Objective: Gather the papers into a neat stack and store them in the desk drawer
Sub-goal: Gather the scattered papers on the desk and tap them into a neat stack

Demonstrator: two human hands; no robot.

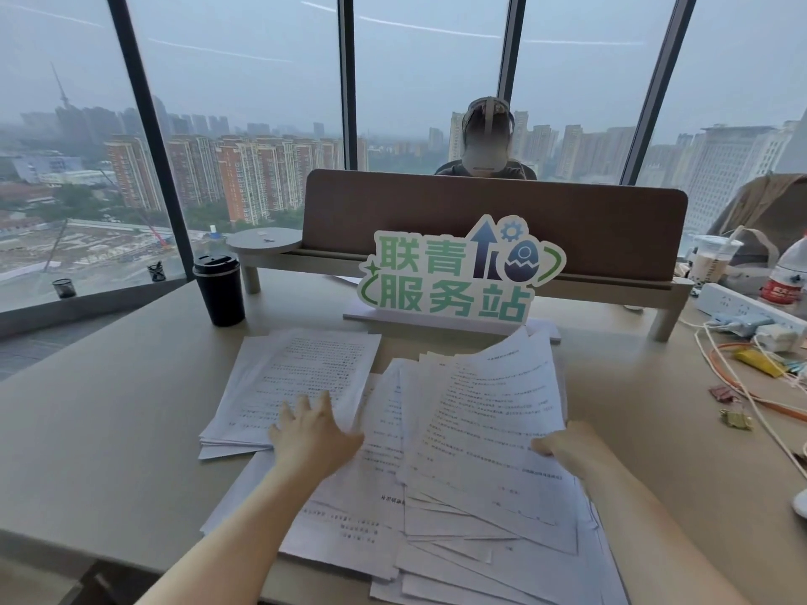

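Note:
Printed white papers lie loose over the beige desk [109, 430]. A smaller pile [297, 373] sits at the left, fairly squared. A big fanned heap [480, 495] spreads from the middle to the near edge. My left hand [312, 438] rests flat with fingers spread on the overlap between the left pile and the heap. My right hand [567, 447] pinches the right edge of a lifted sheaf [493, 395], whose far corner curls up off the desk. No drawer is in view.
A green and white sign [454, 272] stands just behind the papers, before a brown divider [611, 220]. A black cup [218, 290] stands at the back left. Cables, binder clips [736, 419], a power strip [742, 305] and drinks crowd the right. A person sits beyond the divider.

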